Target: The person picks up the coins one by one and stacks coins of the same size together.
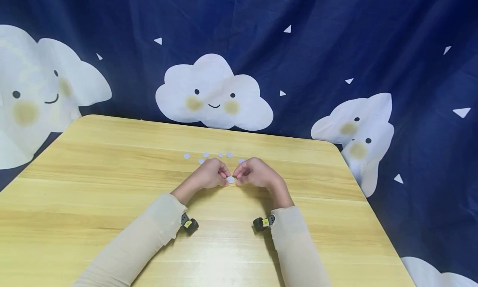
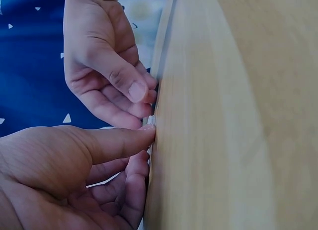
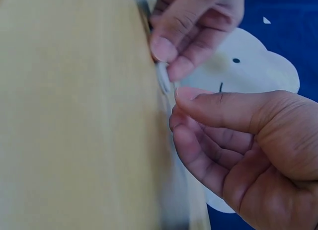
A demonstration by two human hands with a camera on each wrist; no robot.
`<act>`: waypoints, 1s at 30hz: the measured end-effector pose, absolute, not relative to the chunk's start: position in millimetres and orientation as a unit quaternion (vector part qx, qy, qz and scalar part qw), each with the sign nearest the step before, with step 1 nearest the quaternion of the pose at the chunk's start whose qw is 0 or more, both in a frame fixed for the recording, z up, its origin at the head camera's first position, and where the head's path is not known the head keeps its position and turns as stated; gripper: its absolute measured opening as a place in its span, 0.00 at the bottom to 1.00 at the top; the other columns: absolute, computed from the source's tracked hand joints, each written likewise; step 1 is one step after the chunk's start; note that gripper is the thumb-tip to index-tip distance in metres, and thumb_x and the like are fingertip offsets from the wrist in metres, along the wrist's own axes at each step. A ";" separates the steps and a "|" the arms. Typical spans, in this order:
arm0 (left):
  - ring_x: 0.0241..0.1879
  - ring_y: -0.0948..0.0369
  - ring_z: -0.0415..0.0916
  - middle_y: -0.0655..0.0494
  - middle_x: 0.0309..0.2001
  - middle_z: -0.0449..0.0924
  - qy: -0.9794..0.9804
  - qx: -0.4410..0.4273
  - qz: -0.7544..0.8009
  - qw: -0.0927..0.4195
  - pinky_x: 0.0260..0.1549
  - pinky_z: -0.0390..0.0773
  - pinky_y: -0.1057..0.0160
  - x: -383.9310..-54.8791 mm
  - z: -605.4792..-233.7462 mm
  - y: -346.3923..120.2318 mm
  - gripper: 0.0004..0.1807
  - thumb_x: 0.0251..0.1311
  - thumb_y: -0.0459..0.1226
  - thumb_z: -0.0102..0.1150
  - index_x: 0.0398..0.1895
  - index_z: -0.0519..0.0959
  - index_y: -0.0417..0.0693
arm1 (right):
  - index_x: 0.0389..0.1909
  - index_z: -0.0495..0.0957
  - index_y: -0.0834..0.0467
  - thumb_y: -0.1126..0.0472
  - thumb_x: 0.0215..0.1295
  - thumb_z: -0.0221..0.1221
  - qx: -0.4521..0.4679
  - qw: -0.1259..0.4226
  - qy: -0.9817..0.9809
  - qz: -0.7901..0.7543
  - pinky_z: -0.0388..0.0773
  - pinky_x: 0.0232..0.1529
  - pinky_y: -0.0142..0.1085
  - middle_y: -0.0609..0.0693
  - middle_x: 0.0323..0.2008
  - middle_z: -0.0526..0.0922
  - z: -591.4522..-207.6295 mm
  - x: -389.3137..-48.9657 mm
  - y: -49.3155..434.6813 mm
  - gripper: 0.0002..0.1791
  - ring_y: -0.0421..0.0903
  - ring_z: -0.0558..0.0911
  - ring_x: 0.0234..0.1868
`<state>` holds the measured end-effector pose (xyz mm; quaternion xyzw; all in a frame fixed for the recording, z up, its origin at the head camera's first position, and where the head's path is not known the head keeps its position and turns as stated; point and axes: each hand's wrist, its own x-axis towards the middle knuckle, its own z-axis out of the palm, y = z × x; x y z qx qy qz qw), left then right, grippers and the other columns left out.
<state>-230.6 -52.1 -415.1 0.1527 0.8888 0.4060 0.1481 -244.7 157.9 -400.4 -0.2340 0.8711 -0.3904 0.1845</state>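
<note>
Between the two hands, low over the wooden table (image 1: 123, 183), is a small round white disc (image 1: 230, 179). My left hand (image 1: 210, 173) pinches its edge between thumb and fingers. Seen edge-on in the right wrist view, the white piece (image 3: 163, 77) looks thick, perhaps more than one disc together; blur hides which. Just to its right, my right hand (image 1: 260, 173) has its thumb and fingers loosely bent, with a small gap between them and nothing held. In the right wrist view the right thumb (image 3: 223, 110) is close to the disc but apart from it.
Several more white discs lie flat beyond the hands, among them one at far left (image 1: 186, 156), one in the middle (image 1: 229, 154) and one partly hidden behind the right hand (image 1: 241, 160). A dark blue curtain (image 1: 317, 63) with cloud prints hangs behind the table's far edge.
</note>
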 end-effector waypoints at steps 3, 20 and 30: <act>0.33 0.60 0.76 0.56 0.30 0.81 0.888 0.155 0.407 0.148 0.35 0.77 0.65 -230.7 -415.3 -51.0 0.08 0.54 0.29 0.75 0.35 0.86 0.44 | 0.43 0.86 0.65 0.72 0.59 0.70 -0.226 0.175 0.872 -0.396 0.82 0.43 0.35 0.53 0.37 0.88 -396.9 -244.8 165.5 0.10 0.43 0.84 0.39; 0.33 0.60 0.76 0.55 0.30 0.80 0.887 0.153 0.410 0.149 0.35 0.76 0.65 -230.0 -411.8 -47.2 0.07 0.54 0.28 0.74 0.34 0.85 0.43 | 0.44 0.84 0.66 0.70 0.64 0.68 -0.192 0.106 0.912 -0.346 0.81 0.41 0.35 0.51 0.35 0.88 -382.0 -266.9 173.6 0.09 0.42 0.85 0.35; 0.33 0.60 0.76 0.55 0.30 0.81 0.885 0.143 0.416 0.152 0.35 0.76 0.65 -230.3 -416.3 -50.5 0.07 0.54 0.28 0.75 0.34 0.85 0.44 | 0.45 0.84 0.65 0.69 0.63 0.69 -0.199 0.119 0.922 -0.310 0.81 0.43 0.35 0.52 0.36 0.89 -397.4 -294.9 171.1 0.10 0.44 0.85 0.38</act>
